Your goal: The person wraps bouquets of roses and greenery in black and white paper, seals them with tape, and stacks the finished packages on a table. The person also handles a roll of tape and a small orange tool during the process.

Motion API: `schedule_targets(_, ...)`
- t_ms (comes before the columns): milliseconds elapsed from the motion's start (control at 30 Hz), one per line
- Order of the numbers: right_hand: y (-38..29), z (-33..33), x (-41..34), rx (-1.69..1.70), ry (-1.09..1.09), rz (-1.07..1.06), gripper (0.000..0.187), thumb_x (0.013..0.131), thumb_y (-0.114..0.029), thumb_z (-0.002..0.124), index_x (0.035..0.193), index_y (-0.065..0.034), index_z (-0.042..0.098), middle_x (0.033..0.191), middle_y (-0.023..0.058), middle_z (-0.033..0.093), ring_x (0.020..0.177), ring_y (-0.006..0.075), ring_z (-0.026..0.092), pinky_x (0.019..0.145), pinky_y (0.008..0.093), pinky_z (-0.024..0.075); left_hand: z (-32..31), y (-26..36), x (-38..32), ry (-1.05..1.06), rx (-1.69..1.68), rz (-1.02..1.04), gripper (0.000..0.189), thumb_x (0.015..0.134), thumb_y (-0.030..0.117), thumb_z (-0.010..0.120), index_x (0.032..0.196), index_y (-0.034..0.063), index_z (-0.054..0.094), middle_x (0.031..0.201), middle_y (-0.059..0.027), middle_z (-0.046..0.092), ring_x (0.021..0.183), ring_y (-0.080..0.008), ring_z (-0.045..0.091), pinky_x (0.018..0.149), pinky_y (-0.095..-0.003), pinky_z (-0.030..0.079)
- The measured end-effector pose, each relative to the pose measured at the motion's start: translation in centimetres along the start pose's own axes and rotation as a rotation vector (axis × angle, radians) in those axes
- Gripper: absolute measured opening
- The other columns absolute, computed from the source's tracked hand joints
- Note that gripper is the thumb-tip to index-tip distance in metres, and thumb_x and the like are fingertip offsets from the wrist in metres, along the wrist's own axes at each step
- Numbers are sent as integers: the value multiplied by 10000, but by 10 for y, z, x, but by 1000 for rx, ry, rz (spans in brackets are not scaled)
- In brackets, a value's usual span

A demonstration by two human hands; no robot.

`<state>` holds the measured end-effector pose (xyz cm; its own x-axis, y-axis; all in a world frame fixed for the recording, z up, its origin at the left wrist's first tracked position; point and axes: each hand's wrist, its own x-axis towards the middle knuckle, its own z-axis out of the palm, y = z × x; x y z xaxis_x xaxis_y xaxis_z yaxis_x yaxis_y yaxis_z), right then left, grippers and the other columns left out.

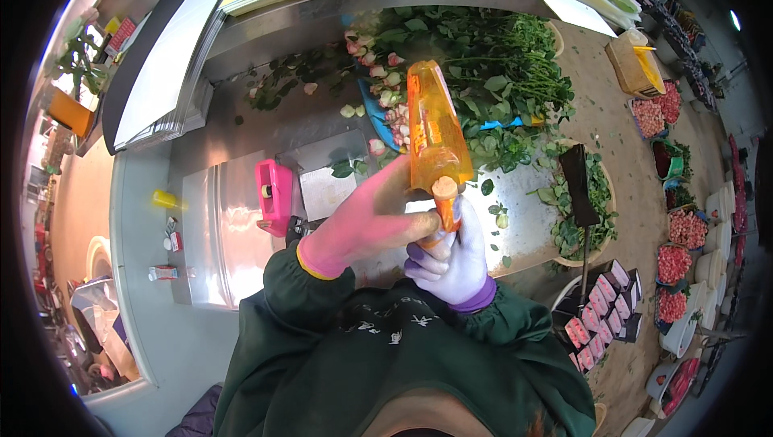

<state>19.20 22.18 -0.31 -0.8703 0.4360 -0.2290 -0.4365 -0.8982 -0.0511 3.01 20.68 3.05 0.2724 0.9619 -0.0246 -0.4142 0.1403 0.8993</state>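
Observation:
My left hand (374,213), in a pink work glove, is against the lower end of a translucent orange plastic package (436,129); whether it grips the package is partly hidden. My right hand (450,265), in a white glove with a purple cuff, is closed around a small orange-wrapped stick of food (447,201), perhaps a sausage, with its pale end bare. The fingertips of both hands meet at the wrapper. Beyond them, pink-and-white roses (392,98) with leafy stems (501,74) lie on the metal worktable (519,225).
A pink tape dispenser (275,198) stands left of my hands. Stacked white sheets (163,86) lie at the upper left, beneath a shelf edge. A round bin of leaves (583,207) is at the right, near black boxes of pink flowers (598,316). Flower bunches and buckets line the far right.

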Motion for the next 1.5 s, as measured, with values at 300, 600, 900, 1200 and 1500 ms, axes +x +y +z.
schedule_targets(300, 3, -21, 7, -228, 52, -153, 493, 1002, -525, 297, 1014, -100, 548, 739, 19, 538, 558, 141, 461, 568, 258, 386, 10, -3, 1, 192, 59, 99, 497, 854, 21, 596, 1324, 1, 436, 1157, -64, 553, 1072, -140, 526, 929, -327, 449)
schedule_targets(600, -10, -26, 9, -1311, 252, -961, 515, 846, -47, 687, 1313, 20, 481, 1196, 116, 581, 994, 148, 588, 872, 273, 473, 8, -15, 8, 237, -76, 269, 546, 889, 58, 612, 1378, 9, 373, 1267, -60, 505, 1140, -137, 498, 992, -327, 404)
schedule_targets(900, -87, 62, 59, -1828, 131, -1602, 441, 751, -16, 747, 1165, 6, 594, 1090, 147, 615, 912, 232, 628, 741, 302, 525, 19, 53, 76, 200, -10, 633, 489, 871, 26, 586, 1319, 13, 392, 1152, -53, 514, 1057, -127, 513, 935, -300, 419)
schedule_targets(1200, -338, 190, 142, -2098, 632, -1602, 329, 828, -329, 639, 913, -11, 649, 784, 157, 675, 743, 301, 660, 696, 389, 497, 2, 74, 93, 203, 138, 638, 798, 908, 213, 650, 1513, 64, 151, 1494, -182, 295, 1381, -316, 331, 1100, -390, 339)
schedule_targets(1500, -366, 155, 193, -2540, 1172, -1375, 431, 765, -460, 669, 973, -84, 712, 969, 197, 667, 981, 366, 612, 872, 452, 470, -67, -71, -58, 553, 75, 204, 602, 966, 131, 519, 1484, 51, 223, 1419, -172, 384, 1276, -262, 450, 1066, -390, 384)
